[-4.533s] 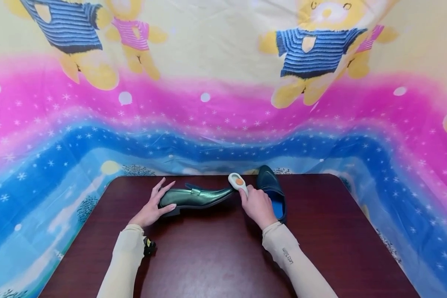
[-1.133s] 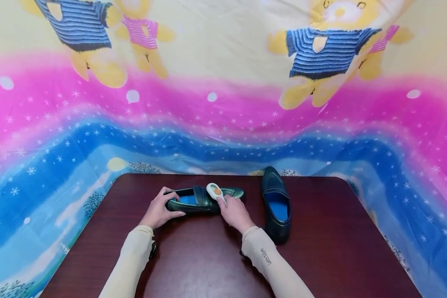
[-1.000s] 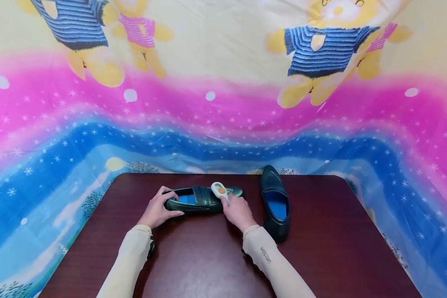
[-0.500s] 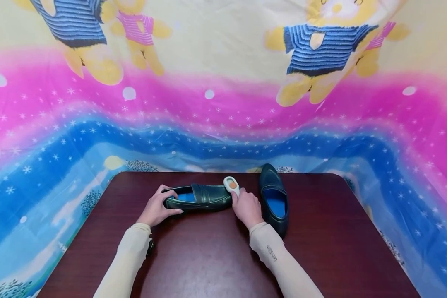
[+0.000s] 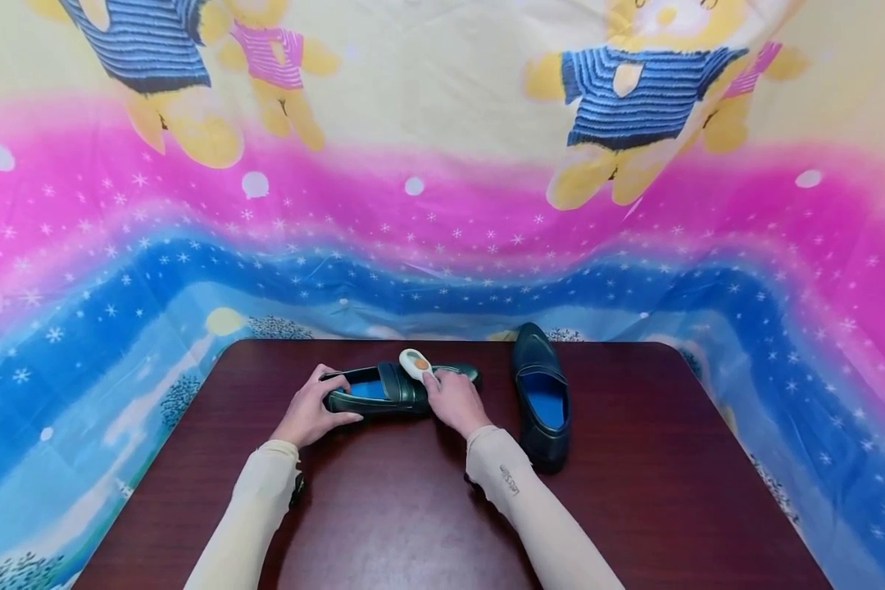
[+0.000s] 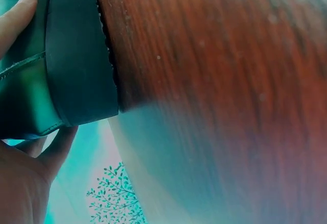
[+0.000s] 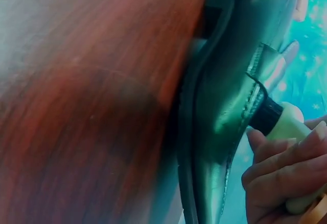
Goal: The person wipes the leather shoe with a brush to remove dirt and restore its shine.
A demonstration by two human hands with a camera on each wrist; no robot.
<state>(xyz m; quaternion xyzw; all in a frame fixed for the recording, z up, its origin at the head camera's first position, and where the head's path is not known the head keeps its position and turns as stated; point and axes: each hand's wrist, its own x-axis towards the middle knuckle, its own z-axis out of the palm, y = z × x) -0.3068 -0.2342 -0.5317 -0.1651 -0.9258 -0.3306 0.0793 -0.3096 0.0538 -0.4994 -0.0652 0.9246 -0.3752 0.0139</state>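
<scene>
A dark green loafer (image 5: 416, 400) with a blue insole lies crosswise near the table's back, toe to the right. My left hand (image 5: 311, 411) grips it at the heel, fingers over the opening's rim and thumb along the near side. The left wrist view shows the heel block (image 6: 80, 63) close up. My right hand (image 5: 457, 401) holds a white-handled brush (image 5: 418, 364) with an orange spot on it. In the right wrist view, its dark bristles (image 7: 266, 116) touch the loafer's upper beside the strap (image 7: 265, 68).
The matching loafer (image 5: 542, 442) stands to the right of my right hand, toe pointing to the back edge. Both are on a dark red-brown wooden table (image 5: 383, 524). A printed curtain (image 5: 428, 221) with bears and snowflakes hangs behind and around the table.
The brush went right toward the toe, then came back left to the strap. Compared with the oldest frame, the held loafer is turned so its opening shows. My left hand stays at the heel.
</scene>
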